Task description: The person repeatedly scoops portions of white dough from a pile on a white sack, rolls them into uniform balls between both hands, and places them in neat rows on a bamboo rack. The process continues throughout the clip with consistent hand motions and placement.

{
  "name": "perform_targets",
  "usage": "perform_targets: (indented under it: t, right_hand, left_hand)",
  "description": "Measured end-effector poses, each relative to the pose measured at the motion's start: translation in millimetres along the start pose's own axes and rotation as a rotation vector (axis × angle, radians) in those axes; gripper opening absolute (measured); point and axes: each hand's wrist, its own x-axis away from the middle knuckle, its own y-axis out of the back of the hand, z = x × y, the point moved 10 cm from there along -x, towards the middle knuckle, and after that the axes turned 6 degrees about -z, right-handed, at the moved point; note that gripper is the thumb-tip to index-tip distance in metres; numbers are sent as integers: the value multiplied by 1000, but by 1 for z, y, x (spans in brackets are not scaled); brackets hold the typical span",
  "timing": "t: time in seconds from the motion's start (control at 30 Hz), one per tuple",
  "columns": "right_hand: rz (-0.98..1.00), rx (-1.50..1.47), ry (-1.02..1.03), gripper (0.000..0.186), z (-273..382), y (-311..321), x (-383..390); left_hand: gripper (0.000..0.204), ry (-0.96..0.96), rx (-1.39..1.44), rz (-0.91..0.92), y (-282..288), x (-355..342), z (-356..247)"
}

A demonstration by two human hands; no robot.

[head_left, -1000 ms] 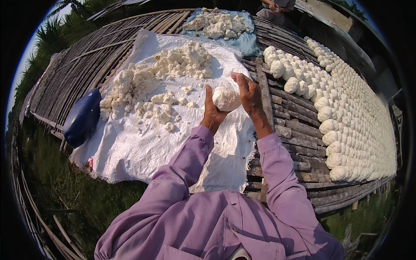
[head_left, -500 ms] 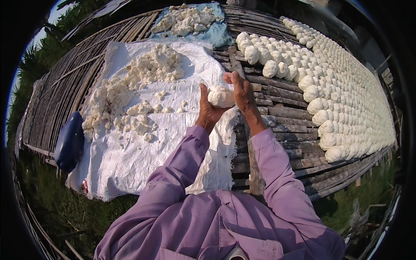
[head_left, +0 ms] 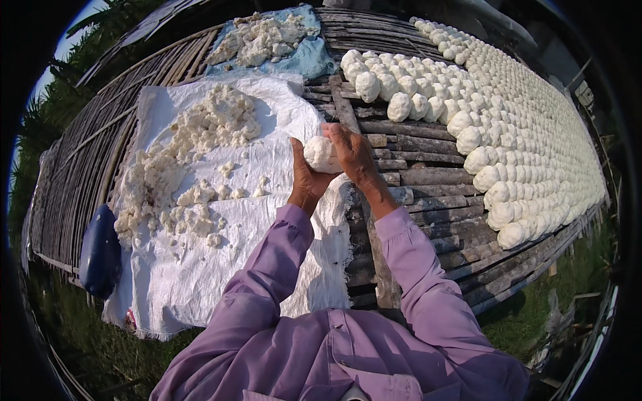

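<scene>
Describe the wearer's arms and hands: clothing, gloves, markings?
Left hand and right hand bare; no gloves or watches visible. Left sleeve and right sleeve are long, plain purple, creased fabric, with cuffs near the wrists.

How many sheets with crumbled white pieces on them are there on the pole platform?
2: a white sheet near the person, partly hidden by the left hand, and a blue sheet beyond it. Further layers underneath may be hidden.
</scene>
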Motion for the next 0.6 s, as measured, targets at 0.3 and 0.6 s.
perform_targets:
  t: [0.3, 0.6]
  right_hand:
    - [-116, -62, -318, 56, -64, 7, -28]
    - [-308, -231, 51, 57, -26, 38, -45]
  left_hand:
    - [106, 53, -118, 87, -29, -24, 6]
    - [85, 41, -61, -139, -6, -62, 2]
